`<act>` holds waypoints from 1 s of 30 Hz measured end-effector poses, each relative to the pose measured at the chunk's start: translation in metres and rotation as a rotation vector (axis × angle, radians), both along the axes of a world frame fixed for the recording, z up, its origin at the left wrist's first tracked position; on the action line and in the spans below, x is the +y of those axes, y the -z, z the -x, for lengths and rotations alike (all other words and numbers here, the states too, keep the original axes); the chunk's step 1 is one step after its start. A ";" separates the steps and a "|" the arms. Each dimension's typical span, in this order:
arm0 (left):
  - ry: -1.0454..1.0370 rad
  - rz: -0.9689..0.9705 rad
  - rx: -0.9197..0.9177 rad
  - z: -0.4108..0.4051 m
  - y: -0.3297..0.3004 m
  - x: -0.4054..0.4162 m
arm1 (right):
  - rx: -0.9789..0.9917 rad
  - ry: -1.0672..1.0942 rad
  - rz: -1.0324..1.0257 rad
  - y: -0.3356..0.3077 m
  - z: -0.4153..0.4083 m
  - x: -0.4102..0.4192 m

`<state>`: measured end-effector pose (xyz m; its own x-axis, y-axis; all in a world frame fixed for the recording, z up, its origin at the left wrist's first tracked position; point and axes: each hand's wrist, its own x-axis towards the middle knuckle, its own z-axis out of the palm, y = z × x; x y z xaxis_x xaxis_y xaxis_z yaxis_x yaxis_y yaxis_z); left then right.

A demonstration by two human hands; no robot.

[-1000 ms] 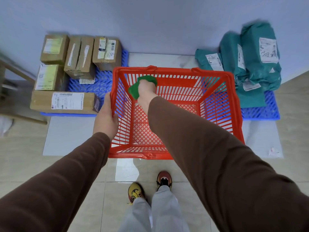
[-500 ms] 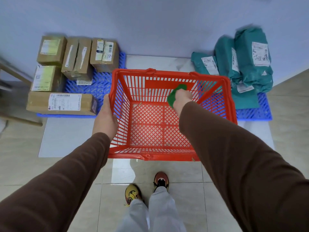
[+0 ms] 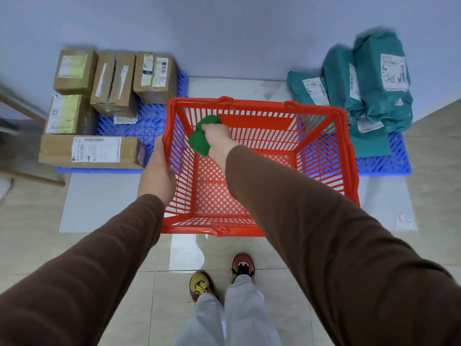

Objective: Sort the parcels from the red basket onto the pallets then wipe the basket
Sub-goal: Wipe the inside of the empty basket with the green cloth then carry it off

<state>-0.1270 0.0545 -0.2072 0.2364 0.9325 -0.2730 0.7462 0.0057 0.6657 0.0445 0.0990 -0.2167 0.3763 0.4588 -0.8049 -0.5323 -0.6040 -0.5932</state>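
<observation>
Basket: the red slotted plastic basket (image 3: pixel 324 156) sits empty on the floor between the 2 pallets, its left rim beside one, its right rim beside the other.
Right hand: the right hand (image 3: pixel 217 137) is closed around a crumpled green cloth (image 3: pixel 201 138), pressing it near the basket's far-left inner corner.
Left hand: the left hand (image 3: pixel 157 176) is clamped on the left rim, thumb over the top edge, steadying it.
Step in hand: wiping, I'd say; best to keep the rim held firm and work wall by wall, then the mesh bottom, pushing the cloth into the slots.
Boxes: 5 brown cardboard boxes (image 3: pixel 89 152) cover the left blue plastic grid pallet (image 3: pixel 149 126), reaching its front edge.
Bags: 3 teal plastic mailer bags (image 3: pixel 374 96) lie piled toward the back edge of the right blue plastic grid pallet (image 3: pixel 384 163).
</observation>
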 end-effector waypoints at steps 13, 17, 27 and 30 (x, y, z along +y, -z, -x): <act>-0.023 -0.001 -0.043 -0.003 -0.001 -0.002 | -0.115 0.455 0.097 0.035 -0.147 -0.076; -0.019 -0.017 -0.024 -0.002 0.000 -0.003 | -0.281 0.483 0.162 0.053 -0.167 -0.103; -0.012 -0.038 -0.007 0.002 0.013 0.000 | -0.801 -0.356 0.457 0.121 -0.170 -0.117; 0.006 -0.059 -0.009 0.003 0.014 -0.001 | -0.789 -0.575 0.591 0.125 -0.163 -0.112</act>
<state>-0.1298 0.0531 -0.2213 0.2438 0.9455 -0.2159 0.7403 -0.0376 0.6712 0.2072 -0.0125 -0.3421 0.7295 0.3548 -0.5848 0.3085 -0.9337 -0.1816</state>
